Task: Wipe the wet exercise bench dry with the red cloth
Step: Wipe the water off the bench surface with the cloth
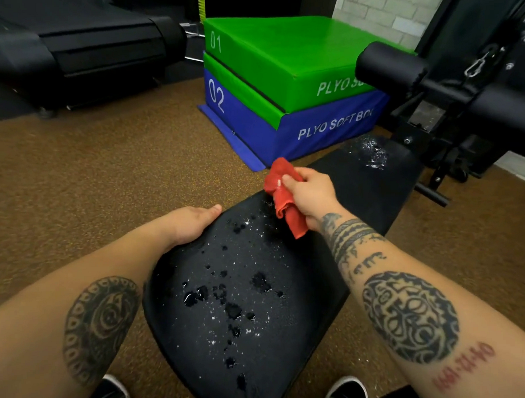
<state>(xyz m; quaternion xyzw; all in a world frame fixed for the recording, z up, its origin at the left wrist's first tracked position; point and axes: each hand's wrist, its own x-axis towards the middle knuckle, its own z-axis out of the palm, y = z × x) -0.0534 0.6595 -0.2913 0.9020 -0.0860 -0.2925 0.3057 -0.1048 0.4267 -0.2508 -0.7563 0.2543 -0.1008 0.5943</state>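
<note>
Floor [105, 174]: brown speckled rubber matting runs across the gym room; a pale brick wall shows at top right.
Exercise bench [287, 272]: its long axis runs from the person's feet away to the upper right, toward a black metal frame. The near end is wide and rounded, and the far end is narrower. The padding is black and finely textured.
Treadmill [86, 47]: black, at upper left, well apart from the bench.
Plyo boxes: a green soft box [280, 49] marked 01 is stacked on a blue one [327, 131] marked 02, beyond the bench.
Roller pad [390, 63]: a black cylinder on the frame above the bench's far end.
Left hand [190, 222]: lies on the bench's left edge, fingers straight and together.
Right hand [311, 194]: over the middle of the bench, fingers curled tight around the cloth.
Red cloth [285, 204]: bunched and soft, its loose end hanging toward the pad.
Water: dark beads and small puddles [232, 310] dot the near pad; a glinting patch [373, 156] sits at the far end.
</note>
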